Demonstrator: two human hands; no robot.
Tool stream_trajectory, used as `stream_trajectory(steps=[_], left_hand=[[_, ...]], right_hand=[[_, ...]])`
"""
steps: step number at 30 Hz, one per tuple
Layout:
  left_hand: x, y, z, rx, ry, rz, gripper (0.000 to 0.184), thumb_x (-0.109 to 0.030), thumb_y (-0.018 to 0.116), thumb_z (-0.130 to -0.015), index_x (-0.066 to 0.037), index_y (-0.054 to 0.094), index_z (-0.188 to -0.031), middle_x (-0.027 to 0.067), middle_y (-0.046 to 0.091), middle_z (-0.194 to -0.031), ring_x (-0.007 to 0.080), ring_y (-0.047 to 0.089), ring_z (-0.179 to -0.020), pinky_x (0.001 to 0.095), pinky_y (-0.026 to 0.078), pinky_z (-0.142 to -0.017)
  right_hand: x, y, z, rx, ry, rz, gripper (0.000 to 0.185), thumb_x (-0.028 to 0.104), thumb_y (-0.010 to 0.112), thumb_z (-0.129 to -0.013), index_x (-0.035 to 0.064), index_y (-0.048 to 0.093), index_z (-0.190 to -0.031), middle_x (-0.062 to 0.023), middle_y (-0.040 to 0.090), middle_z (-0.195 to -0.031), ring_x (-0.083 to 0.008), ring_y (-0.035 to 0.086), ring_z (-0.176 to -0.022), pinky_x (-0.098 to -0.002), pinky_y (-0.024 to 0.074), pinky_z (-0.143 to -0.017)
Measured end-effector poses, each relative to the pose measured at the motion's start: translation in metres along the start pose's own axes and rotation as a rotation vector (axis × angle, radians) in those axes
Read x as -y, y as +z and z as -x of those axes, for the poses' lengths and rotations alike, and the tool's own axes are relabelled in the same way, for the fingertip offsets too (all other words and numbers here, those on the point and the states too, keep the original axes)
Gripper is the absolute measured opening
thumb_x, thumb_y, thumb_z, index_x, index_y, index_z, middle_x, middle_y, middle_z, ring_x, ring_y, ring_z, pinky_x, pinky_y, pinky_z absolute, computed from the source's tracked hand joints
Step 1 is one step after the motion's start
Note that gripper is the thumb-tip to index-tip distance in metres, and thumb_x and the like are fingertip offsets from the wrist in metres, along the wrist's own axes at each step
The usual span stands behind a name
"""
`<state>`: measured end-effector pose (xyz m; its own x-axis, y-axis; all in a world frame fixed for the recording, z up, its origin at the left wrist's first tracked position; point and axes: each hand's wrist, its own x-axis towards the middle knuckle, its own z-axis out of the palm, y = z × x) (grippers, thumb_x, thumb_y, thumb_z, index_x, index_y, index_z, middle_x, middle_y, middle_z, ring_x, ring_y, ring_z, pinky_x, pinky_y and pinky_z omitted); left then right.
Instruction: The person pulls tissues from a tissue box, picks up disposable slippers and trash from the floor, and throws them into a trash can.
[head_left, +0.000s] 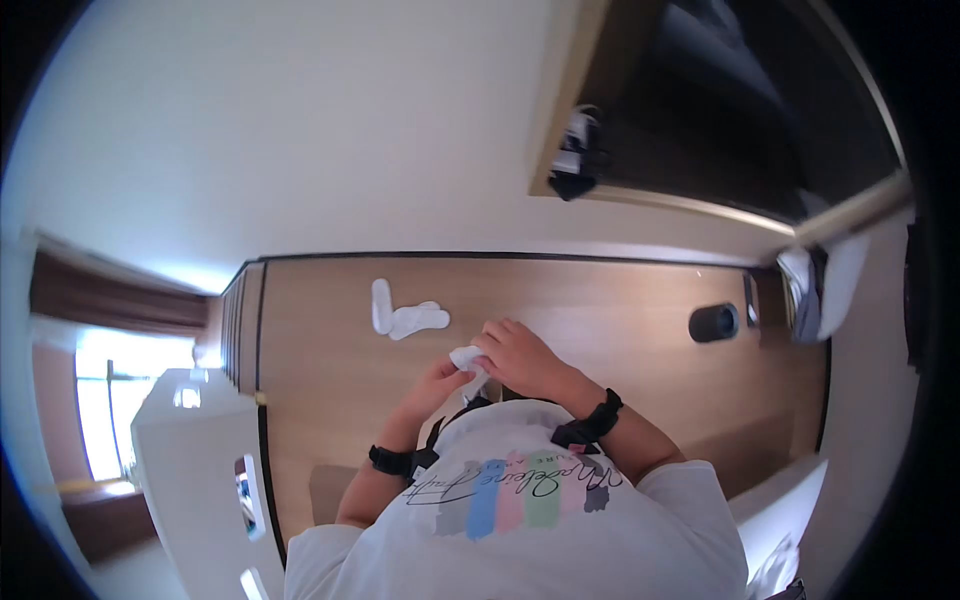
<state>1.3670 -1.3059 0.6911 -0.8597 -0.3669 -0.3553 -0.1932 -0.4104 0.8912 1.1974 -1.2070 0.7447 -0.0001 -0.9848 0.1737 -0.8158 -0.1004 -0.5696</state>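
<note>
My left hand [441, 384] and my right hand [515, 352] are close together in front of my body. Between their fingers is a small, soft white cloth piece [465, 356], which looks like a sock. Both hands are closed on it, and part of it is hidden behind the fingers. Beyond my hands, flat on the wooden floor, lie white sole-shaped pieces: one upright piece [381, 306] and, beside it, a slanted pile [418, 320] of what seems to be two overlapping.
A dark bin [713, 322] stands on the floor [590, 310] to the right. Folded clothes [800, 290] are by the right wall. A framed dark panel [760, 110] rises at the upper right. White furniture [205, 470] and a bright window [130, 400] are left.
</note>
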Motion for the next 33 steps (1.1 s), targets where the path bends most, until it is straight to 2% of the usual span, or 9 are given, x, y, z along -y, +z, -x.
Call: stream_trajectory(steps=[1,3,7,11,14,16,20,25,33], left_hand=[[0.002,0.002,-0.003,0.051,-0.011,-0.007,0.021,-0.017,0.059,-0.088,-0.004,0.063,-0.103,-0.0036,0.062,-0.086,0.0063,0.056,-0.080,0.0229,0.046,-0.073],[0.000,0.004,-0.012,0.083,-0.324,-0.102,0.022,-0.020,0.054,-0.090,-0.004,0.064,-0.102,-0.0040,0.061,-0.086,0.0066,0.054,-0.077,0.0228,0.045,-0.075],[0.018,0.032,-0.036,0.343,-0.069,-0.245,0.025,-0.022,0.052,-0.093,-0.002,0.064,-0.102,-0.0021,0.063,-0.087,0.0043,0.053,-0.079,0.0219,0.043,-0.069],[0.018,0.072,-0.059,0.505,-0.251,-0.217,0.025,-0.022,0.053,-0.093,-0.001,0.065,-0.099,-0.0016,0.064,-0.087,0.0033,0.052,-0.078,0.0212,0.043,-0.065],[0.034,0.111,-0.076,0.476,-0.322,-0.269,0.024,-0.021,0.056,-0.092,0.000,0.067,-0.092,-0.0025,0.064,-0.081,0.0041,0.053,-0.073,0.0213,0.043,-0.065],[0.036,0.145,-0.087,0.472,-0.222,-0.345,0.025,-0.024,0.060,-0.089,-0.001,0.067,-0.083,-0.0029,0.061,-0.068,0.0033,0.051,-0.061,0.0201,0.040,-0.054],[0.072,0.213,-0.117,0.504,-0.135,-0.437,0.025,-0.022,0.061,-0.088,0.000,0.067,-0.082,-0.0018,0.062,-0.067,0.0038,0.052,-0.060,0.0215,0.041,-0.053],[0.110,0.318,-0.150,0.378,-0.043,-0.549,0.022,-0.021,0.063,-0.085,0.000,0.069,-0.083,0.0000,0.065,-0.068,0.0053,0.054,-0.061,0.0241,0.044,-0.054],[0.114,0.457,-0.186,0.446,-0.151,-0.479,0.019,-0.016,0.065,-0.084,0.002,0.068,-0.090,0.0005,0.065,-0.075,0.0058,0.055,-0.066,0.0230,0.044,-0.056]], right_hand=[[-0.002,0.004,0.009,0.003,0.068,0.092,0.021,0.020,0.060,-0.080,0.0017,0.056,-0.090,-0.0119,0.053,-0.091,-0.0275,0.052,-0.087,-0.0376,0.0421,-0.074],[-0.005,0.013,0.029,-0.002,0.178,0.118,0.020,0.020,0.057,-0.082,0.0009,0.051,-0.086,-0.0141,0.053,-0.089,-0.0301,0.053,-0.087,-0.0393,0.0432,-0.073],[-0.002,0.017,0.074,0.000,0.368,0.005,0.019,0.018,0.053,-0.083,-0.0003,0.051,-0.087,-0.0166,0.054,-0.089,-0.0339,0.053,-0.087,-0.0424,0.0439,-0.076],[-0.009,-0.001,0.111,-0.060,0.490,-0.035,0.018,0.017,0.053,-0.082,-0.0005,0.050,-0.086,-0.0169,0.057,-0.086,-0.0351,0.055,-0.082,-0.0435,0.0431,-0.074],[-0.021,-0.014,0.144,-0.091,0.599,-0.031,0.018,0.016,0.052,-0.083,-0.0006,0.048,-0.086,-0.0171,0.056,-0.084,-0.0354,0.055,-0.082,-0.0442,0.0417,-0.074],[-0.034,-0.021,0.170,-0.093,0.690,-0.049,0.017,0.016,0.050,-0.083,-0.0008,0.046,-0.087,-0.0174,0.056,-0.084,-0.0355,0.054,-0.083,-0.0446,0.0406,-0.075],[-0.065,-0.043,0.235,-0.210,0.702,-0.054,0.020,0.018,0.050,-0.084,-0.0003,0.047,-0.091,-0.0174,0.057,-0.087,-0.0364,0.055,-0.084,-0.0459,0.0398,-0.076],[-0.115,-0.083,0.322,-0.273,0.797,-0.075,0.022,0.020,0.050,-0.086,0.0001,0.048,-0.093,-0.0184,0.059,-0.088,-0.0372,0.056,-0.084,-0.0458,0.0398,-0.076],[-0.173,-0.142,0.428,-0.352,0.862,-0.211,0.018,0.019,0.047,-0.087,0.0011,0.049,-0.091,-0.0193,0.057,-0.083,-0.0378,0.054,-0.086,-0.0441,0.0378,-0.079]])
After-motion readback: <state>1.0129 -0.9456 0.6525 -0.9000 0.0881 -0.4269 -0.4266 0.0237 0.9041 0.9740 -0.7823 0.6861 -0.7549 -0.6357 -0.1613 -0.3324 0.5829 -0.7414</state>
